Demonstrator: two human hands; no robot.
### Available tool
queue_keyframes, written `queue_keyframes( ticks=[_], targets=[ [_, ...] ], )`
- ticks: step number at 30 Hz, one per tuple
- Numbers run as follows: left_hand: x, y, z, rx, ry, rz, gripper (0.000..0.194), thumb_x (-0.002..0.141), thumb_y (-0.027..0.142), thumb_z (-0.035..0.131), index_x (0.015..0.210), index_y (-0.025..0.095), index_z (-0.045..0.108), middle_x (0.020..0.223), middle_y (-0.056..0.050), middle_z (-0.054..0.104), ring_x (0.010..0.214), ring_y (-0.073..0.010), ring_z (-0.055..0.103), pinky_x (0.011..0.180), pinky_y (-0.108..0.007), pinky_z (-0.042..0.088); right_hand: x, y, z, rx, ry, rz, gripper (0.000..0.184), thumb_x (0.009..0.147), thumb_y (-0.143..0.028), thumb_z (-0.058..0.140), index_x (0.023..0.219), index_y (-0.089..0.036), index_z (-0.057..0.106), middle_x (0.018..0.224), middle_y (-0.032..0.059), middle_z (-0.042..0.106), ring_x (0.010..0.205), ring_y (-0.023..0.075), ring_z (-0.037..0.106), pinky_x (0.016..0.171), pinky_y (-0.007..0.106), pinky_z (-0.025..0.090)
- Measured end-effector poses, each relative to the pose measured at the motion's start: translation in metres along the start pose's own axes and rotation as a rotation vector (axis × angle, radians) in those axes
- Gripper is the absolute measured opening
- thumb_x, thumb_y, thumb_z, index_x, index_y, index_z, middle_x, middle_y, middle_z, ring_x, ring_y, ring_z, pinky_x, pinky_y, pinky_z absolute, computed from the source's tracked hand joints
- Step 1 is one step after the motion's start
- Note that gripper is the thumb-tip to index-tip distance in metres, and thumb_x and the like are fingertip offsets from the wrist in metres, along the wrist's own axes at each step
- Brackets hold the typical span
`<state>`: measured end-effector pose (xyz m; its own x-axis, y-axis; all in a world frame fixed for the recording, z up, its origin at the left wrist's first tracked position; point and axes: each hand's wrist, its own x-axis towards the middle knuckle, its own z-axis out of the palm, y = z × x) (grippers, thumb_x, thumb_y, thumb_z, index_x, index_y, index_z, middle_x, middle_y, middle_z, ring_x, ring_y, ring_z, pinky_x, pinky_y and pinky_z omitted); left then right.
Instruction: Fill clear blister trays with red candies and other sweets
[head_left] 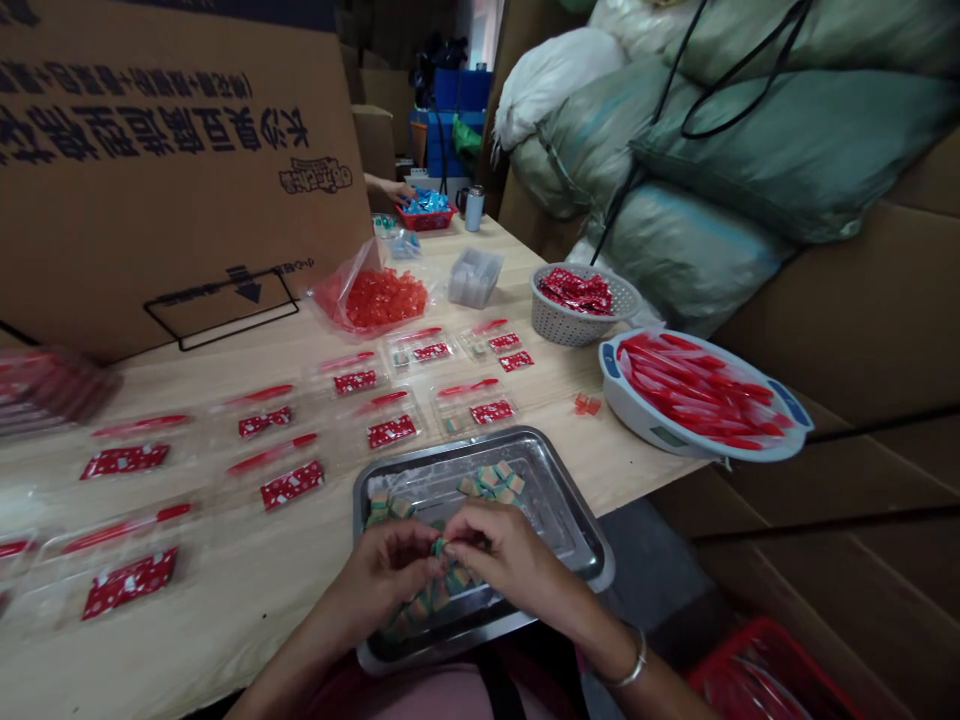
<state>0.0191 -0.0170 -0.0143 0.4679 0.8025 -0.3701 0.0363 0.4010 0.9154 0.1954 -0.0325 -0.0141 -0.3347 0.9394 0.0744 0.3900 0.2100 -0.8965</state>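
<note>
Head view — left hand [386, 572] and right hand [514, 560] close together above a steel tray [459, 446], fingers [459, 528] of both pressed in, pinching a small green-and-tan cube [439, 547] between them. More such cubes [487, 482] loosely heaped in the tray. Silver bangle [628, 668] on the right wrist. Beyond, on the wooden worktop [247, 560], rows of clear blister trays [390, 425] with red sticks and red printed cards; off to the right, a white bowl [660, 440] of red sticks and a grey colander [562, 332] of red packets. Farther off — a plastic bag [371, 300] of red pieces, and another person's hand [394, 190] at a red tray [426, 222] of blue packets.
</note>
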Motion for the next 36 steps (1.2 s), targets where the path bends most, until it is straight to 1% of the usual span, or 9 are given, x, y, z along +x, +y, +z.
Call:
queue_keyframes(
  ticks=[2,5,10,13,15,20,25,27,36],
  targets=[
    [-0.003,-0.001,-0.002,0.019,-0.054,-0.009,0.03,0.064,0.043,0.075,0.076,0.015,0.072,0.067,-0.002,0.068,0.058,-0.0108,0.057,0.053,-0.019,0.043,-0.003,0.0,-0.001,-0.09,-0.011,-0.084,0.009,0.081,-0.01,0.062,0.078,-0.018,0.067,0.073,-0.001,0.062,0.071,0.0125,0.057,0.066,0.022,0.039],
    [-0.004,-0.008,-0.002,0.03,-0.013,-0.031,0.032,0.065,0.045,0.074,0.074,0.015,0.072,0.065,-0.002,0.067,0.055,-0.0111,0.055,0.05,-0.02,0.042,-0.001,0.004,-0.01,-0.128,-0.115,-0.138,0.011,0.087,-0.014,0.059,0.087,-0.019,0.069,0.074,-0.0006,0.064,0.07,0.012,0.058,0.067,0.022,0.04],
    [-0.001,-0.018,0.001,0.081,0.089,0.018,0.029,0.065,0.041,0.073,0.08,0.016,0.073,0.068,-0.003,0.069,0.063,-0.0148,0.059,0.058,-0.024,0.046,0.029,0.021,-0.025,-0.539,0.046,0.021,0.011,0.087,-0.013,0.057,0.084,-0.016,0.066,0.085,0.0056,0.061,0.081,0.0172,0.057,0.073,0.026,0.041],
    [-0.003,-0.015,0.0,0.1,0.159,0.045,0.027,0.064,0.038,0.074,0.08,0.016,0.073,0.068,-0.003,0.069,0.06,-0.0139,0.058,0.056,-0.023,0.045,0.041,0.022,-0.025,-0.692,0.035,0.037,0.007,0.083,-0.01,0.059,0.079,-0.014,0.063,0.088,0.0082,0.059,0.087,0.0205,0.054,0.077,0.03,0.041],
    [-0.004,-0.012,-0.001,0.05,0.19,0.024,0.028,0.063,0.038,0.074,0.081,0.016,0.071,0.066,-0.002,0.069,0.053,-0.0121,0.055,0.05,-0.021,0.042,0.038,0.016,-0.024,-0.599,0.035,0.007,0.012,0.083,-0.005,0.056,0.077,-0.014,0.061,0.085,0.0062,0.059,0.084,0.019,0.054,0.076,0.029,0.041],
    [-0.002,-0.008,0.001,-0.016,0.242,0.039,0.029,0.058,0.04,0.077,0.073,0.015,0.071,0.058,0.0,0.066,0.043,-0.0084,0.047,0.042,-0.019,0.036,0.012,-0.001,-0.016,-0.01,-0.093,-0.047,0.011,0.084,-0.01,0.055,0.082,-0.018,0.064,0.073,-0.0022,0.061,0.069,0.0117,0.056,0.063,0.021,0.04],
    [0.001,-0.009,0.002,-0.004,0.129,0.078,0.03,0.059,0.04,0.078,0.074,0.016,0.071,0.062,-0.001,0.067,0.053,-0.0108,0.055,0.052,-0.02,0.043,-0.004,0.0,0.012,0.073,0.13,0.017,0.011,0.076,-0.006,0.058,0.071,-0.017,0.06,0.063,-0.0038,0.056,0.062,0.0105,0.054,0.059,0.019,0.039],
    [0.0,-0.011,0.002,0.0,0.117,0.075,0.03,0.058,0.04,0.079,0.073,0.016,0.071,0.063,-0.001,0.068,0.059,-0.0126,0.058,0.058,-0.022,0.046,-0.005,0.005,0.017,0.092,0.142,0.047,0.011,0.077,-0.007,0.058,0.072,-0.017,0.059,0.062,-0.0045,0.056,0.058,0.0095,0.053,0.055,0.018,0.038],
    [-0.002,-0.013,0.005,0.01,0.24,0.022,0.03,0.055,0.038,0.079,0.072,0.015,0.069,0.055,0.002,0.063,0.044,-0.0074,0.046,0.042,-0.018,0.035,0.029,0.033,-0.032,-0.661,-0.011,-0.002,0.009,0.085,-0.012,0.057,0.079,-0.016,0.061,0.088,0.005,0.057,0.088,0.0181,0.054,0.078,0.028,0.041]
  ],
)
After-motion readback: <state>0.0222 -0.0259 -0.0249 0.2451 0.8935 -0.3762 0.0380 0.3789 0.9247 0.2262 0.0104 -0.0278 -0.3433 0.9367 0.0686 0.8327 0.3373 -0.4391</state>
